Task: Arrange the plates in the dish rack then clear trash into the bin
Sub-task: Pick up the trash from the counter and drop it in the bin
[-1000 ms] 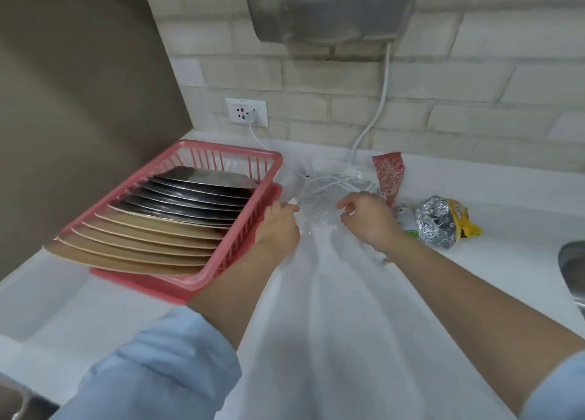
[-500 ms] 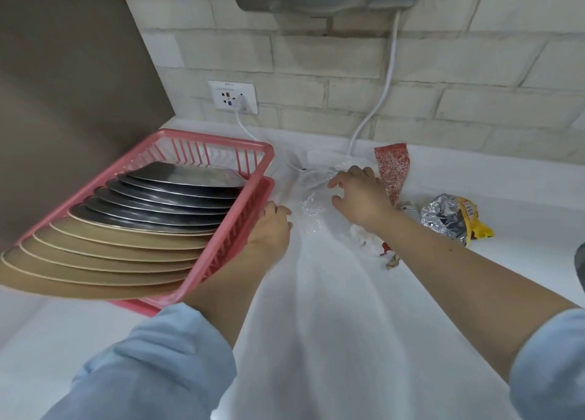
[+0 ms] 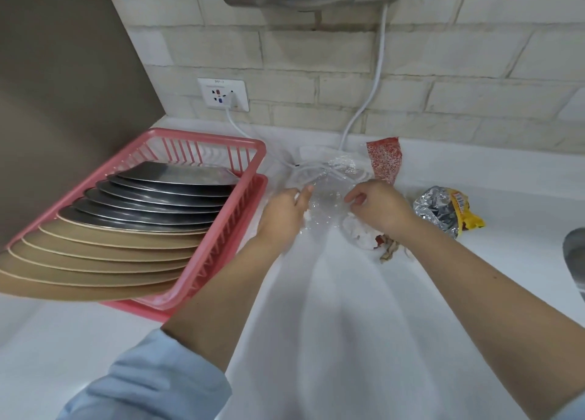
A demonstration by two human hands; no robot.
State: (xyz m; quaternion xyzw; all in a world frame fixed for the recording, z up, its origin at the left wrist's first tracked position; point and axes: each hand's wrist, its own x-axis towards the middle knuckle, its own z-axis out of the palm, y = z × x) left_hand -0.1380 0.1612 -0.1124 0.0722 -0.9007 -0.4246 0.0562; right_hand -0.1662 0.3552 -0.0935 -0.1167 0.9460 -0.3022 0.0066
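While both hands pinch the clear plastic wrap (image 3: 326, 198) at centre frame, plates fill the rack (image 3: 221, 245). Left hand (image 3: 281, 217) grips its left edge, right hand (image 3: 380, 207) its right; the foil wrapper (image 3: 440, 209) lies just right of the right hand

**Pink rack, white counter, bright scraps**

Left of the hands, the rack (image 3: 202, 255) is coral pink, its plates (image 3: 133, 229) dark steel-grey at the far end and tan with pale rims at the near end. Between the hands lies clear, glinting plastic (image 3: 329, 198). Beyond the right hand (image 3: 378, 209) a wrapper (image 3: 384, 160) is red speckled with white. To its right, foil (image 3: 437, 210) is silver, with yellow packaging. The counter (image 3: 348, 324) is white, the sleeve (image 3: 152, 385) pale blue, the wall (image 3: 316, 55) cream brick.
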